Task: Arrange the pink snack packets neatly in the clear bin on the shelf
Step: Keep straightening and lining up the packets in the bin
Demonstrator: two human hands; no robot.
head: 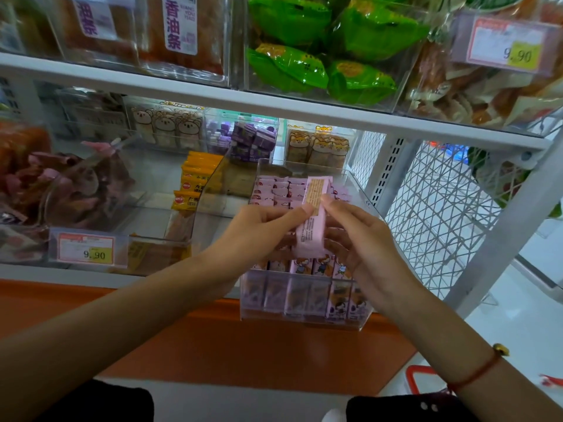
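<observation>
The place was a shop, most likely a snack store. White metal shelves (304, 109) carried rows of clear bins (332, 86) filled with packaged goods: green packets (320, 47) on the upper shelf, yellow packets (195, 181) and pink packets (280, 190) on the lower one. Price tags (86, 249) stood at the front edge of the bins, and two of them showed 9.90 (the other one (505, 45) was at the top right corner). Large printed labels (179, 24) marked some packages. A wire mesh panel (435, 214) closed the right end of the shelf.
</observation>
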